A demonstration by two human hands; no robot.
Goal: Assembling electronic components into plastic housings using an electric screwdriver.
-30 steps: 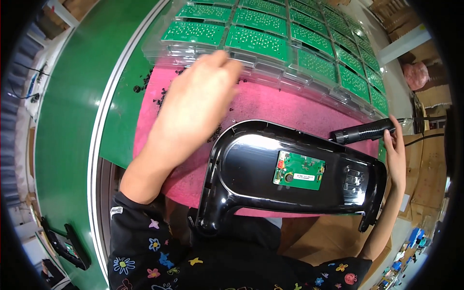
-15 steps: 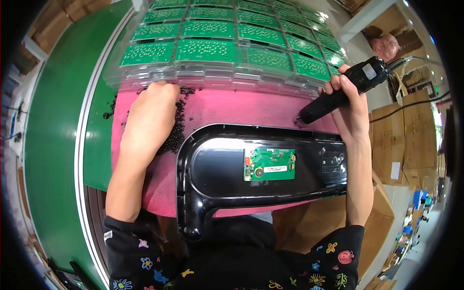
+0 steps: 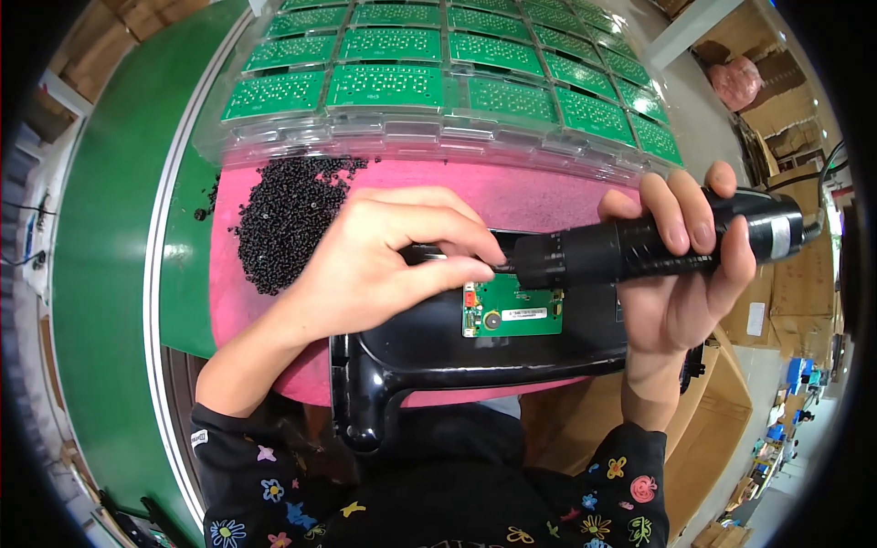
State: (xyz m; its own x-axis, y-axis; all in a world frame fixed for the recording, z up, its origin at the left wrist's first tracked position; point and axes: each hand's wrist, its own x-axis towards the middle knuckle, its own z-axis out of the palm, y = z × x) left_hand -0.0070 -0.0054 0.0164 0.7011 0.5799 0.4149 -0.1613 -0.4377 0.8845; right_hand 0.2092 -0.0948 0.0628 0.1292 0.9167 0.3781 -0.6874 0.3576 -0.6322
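Green worktop point(image 3: 190, 292) shows beside a pink mat point(image 3: 530, 201), whose near edge a black shell point(image 3: 475, 361) overhangs; the circuit board point(image 3: 512, 320) lies inside the shell. Right hand point(image 3: 678, 297): grip wrapped firmly round a black power driver point(image 3: 630, 256). Left hand point(image 3: 384, 251): grip pinched, thumb to fingertips, at the driver's tip; I cannot tell whether it holds a piece from the small black parts point(image 3: 288, 219) heaped toward the mat's left edge. Best, I judge, to steady the tip and spare the board's components
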